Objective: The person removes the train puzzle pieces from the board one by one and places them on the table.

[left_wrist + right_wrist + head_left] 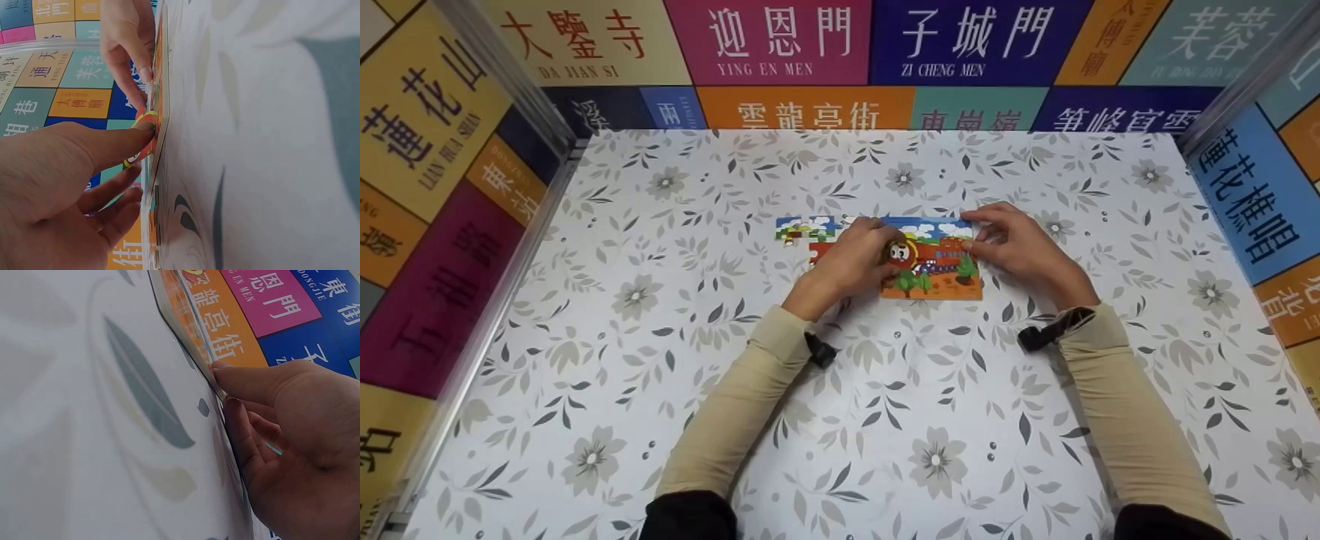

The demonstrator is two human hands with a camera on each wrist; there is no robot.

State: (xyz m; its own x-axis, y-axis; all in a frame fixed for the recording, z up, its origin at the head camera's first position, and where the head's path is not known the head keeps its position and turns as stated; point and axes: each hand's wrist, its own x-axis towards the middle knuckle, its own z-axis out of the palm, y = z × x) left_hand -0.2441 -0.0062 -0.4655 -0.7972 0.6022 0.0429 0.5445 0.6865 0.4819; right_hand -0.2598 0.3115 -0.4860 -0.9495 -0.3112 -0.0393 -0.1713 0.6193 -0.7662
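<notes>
Head view: jigsaw puzzle (934, 291) on a flowered tabletop (930, 390).
Left hand (849, 259) pinches a face-printed piece (899, 253); right hand (1021, 244), fingers loosely extended, touches the jigsaw puzzle's right edge.

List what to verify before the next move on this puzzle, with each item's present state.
1. Left grip has the face piece: ok; thumb and fingers pinch it.
2. Face piece lies flat: not ok; the left wrist view shows it tilted up.
3. Right grip is in contact with the puzzle: ok; fingertips touch its right side.
4. Lower-left part is filled in: not ok; tablecloth shows there.
5. Upper-left pieces join the main section: cannot tell; the left grip covers part of that area.
</notes>
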